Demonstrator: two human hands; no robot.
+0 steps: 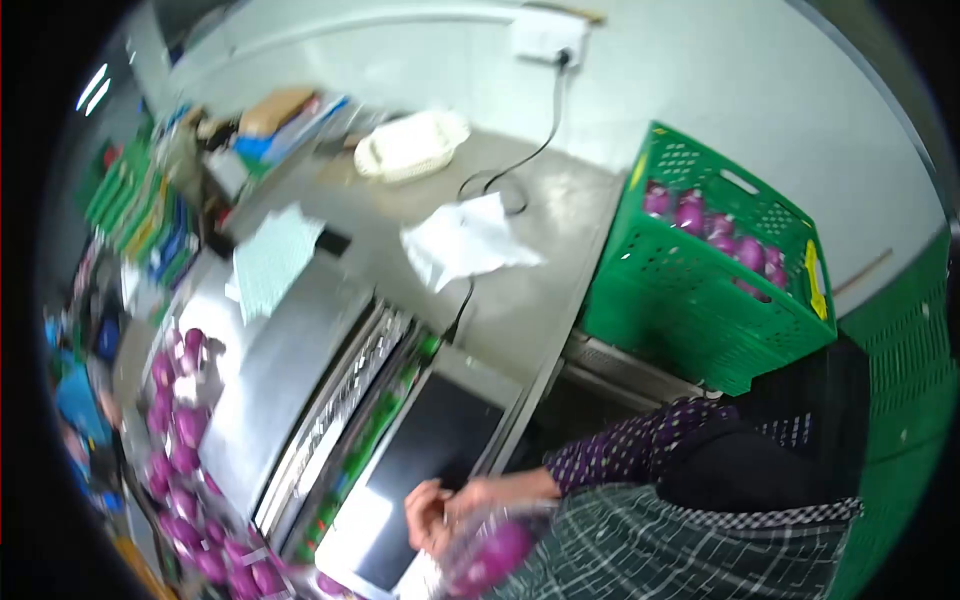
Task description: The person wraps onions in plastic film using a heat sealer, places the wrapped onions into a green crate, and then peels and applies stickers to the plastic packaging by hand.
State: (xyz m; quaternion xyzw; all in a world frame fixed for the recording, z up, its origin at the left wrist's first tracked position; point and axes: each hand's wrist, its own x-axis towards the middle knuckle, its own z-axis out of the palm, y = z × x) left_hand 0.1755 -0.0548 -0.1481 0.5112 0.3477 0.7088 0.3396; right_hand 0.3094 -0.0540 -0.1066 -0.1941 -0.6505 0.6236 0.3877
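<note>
Low in the frame, right of centre, a clear plastic bag point(497, 553) of purple, rounded produce lies against or just in front of a dark green checked apron point(640, 540). Both hands are at its upper left end. The left hand point(427, 515) has its fingers bent inward, close together; the right hand point(500, 490), reaching out of a polka-dot sleeve point(640, 445), has its fingers bent towards the left. The fingertips meet or overlap; blur hides which of them grip the film, so I cannot tell whether either hand is closed on it.

Behind the hands, at bottom centre, is a pale-framed device with a dark panel point(440, 430). Left of it are a slot of green and silvery packaging point(350, 400) and a sloping metal surface point(280, 390), with more bagged purple produce point(185, 430) along the lower left.

Beyond, a white sheet point(470, 240) and a cream basket point(412, 147) rest on a grey worktop point(545, 215). A green crate point(690, 290) of purple produce stands at upper right. A black cord point(557, 110) runs to a wall socket point(548, 38) at the top; stacked crates point(130, 210) are at far left.
</note>
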